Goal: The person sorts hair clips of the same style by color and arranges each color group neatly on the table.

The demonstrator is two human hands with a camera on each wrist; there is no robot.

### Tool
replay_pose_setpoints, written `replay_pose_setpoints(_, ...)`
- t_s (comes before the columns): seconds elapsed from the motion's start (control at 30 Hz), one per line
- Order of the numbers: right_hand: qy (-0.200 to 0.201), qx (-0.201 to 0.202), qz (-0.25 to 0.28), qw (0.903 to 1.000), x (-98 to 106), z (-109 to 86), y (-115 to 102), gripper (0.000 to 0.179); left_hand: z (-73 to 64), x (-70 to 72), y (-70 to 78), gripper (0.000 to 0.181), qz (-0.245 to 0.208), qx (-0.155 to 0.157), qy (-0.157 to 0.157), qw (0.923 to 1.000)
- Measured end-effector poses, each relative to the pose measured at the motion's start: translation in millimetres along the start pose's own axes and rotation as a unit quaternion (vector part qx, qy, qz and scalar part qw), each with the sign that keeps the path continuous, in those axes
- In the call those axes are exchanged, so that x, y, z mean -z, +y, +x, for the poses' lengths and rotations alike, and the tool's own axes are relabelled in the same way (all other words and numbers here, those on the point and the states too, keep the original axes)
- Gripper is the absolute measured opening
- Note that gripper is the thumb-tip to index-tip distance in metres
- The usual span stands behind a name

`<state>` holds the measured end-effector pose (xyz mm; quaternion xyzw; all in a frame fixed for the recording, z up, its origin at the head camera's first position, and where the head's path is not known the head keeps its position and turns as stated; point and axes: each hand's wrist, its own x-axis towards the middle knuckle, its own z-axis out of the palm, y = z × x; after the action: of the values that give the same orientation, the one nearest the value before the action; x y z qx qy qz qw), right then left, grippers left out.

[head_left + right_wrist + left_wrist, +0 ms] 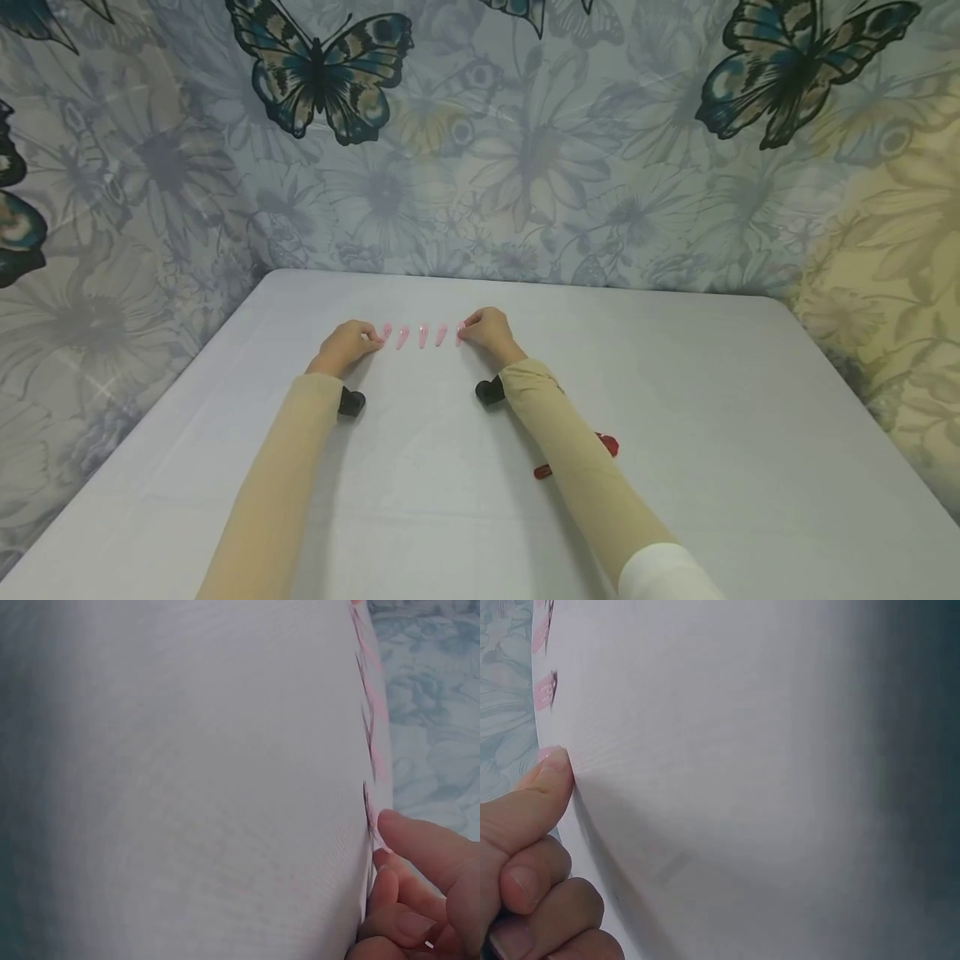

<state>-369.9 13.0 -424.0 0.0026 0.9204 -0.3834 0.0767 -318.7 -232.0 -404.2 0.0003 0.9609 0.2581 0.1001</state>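
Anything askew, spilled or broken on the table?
Slightly: the row of five small pink teardrop-shaped pieces is uneven; the second from left leans, the middle one points nearly straight. Something dark red lies apart on the white table, partly hidden by the beige right sleeve; can't identify it. No spill or damage visible.

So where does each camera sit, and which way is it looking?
Head: on the person's head, facing forward and down at the white table and pink pieces; the left hand, right hand and sleeves show.
Left wrist: on that wrist, facing the left hand's work; its thumb and curled fingers show.
Right wrist: on that wrist, facing the right hand's work; its fingers show.
Both wrist views share the white table, pink pieces and patterned backdrop.
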Motion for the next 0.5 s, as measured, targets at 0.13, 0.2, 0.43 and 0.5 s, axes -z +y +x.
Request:
replay_pose_setpoints(0.13, 0.002, -0.005, 0.019, 0.9998, 1, 2.8, 3, 0.024, 0.3, -0.5, 2.2, 0.022, -0.001, -0.001, -0.001, 1.0000)
replay_pose_setpoints(0.2, 0.000, -0.002, 0.027, 0.9996, 1, 4.5, 5, 0.024, 1.3, -0.9, 2.7, 0.022, 0.007, -0.002, 0.003, 1.0000)
replay_pose_setpoints(0.43, -0.032, -0.029, 0.108, 0.9933, 8, 1.8, 5, 0.034, 2.1, -0.7, 2.2, 0.021, 0.021, 0.000, 0.005, 0.9998)
replay_pose_setpoints(0.5, -0.051, -0.045, 0.152, 0.9860, 12, -3.0, 3, 0.041, 1.1, -0.6, 1.8, 0.021, 0.022, 0.000, 0.004, 0.9997)
